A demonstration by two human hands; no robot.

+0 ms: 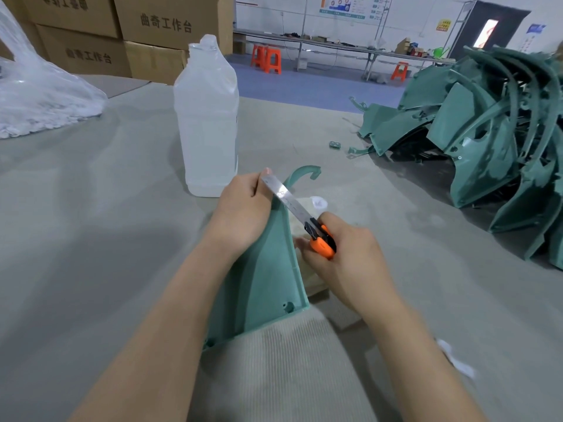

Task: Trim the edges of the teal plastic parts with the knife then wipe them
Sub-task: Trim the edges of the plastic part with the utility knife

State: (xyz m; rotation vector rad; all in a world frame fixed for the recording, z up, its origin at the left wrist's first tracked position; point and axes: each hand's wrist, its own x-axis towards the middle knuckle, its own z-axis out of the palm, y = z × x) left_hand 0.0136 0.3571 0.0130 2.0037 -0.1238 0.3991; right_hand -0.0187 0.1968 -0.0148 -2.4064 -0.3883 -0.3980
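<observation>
Teal part (pixel 268 284) gripped by left hand (pixel 243 211); fingers (pixel 308 254) of right hand (pixel 347 257) clench orange knife (pixel 304 215).

head-worn camera, looking forward-down, close over grey table (pixel 91 239).

Far beyond the grip, a blue floor (pixel 304 86) runs to a white wall (pixel 274 13) hung with charts (pixel 350 6), fronted by a long workbench (pixel 335 45) and orange stools (pixel 271 60), with a dark doorway (pixel 487 28) far right of it and stacked cardboard boxes (pixel 152 28) far left.
</observation>
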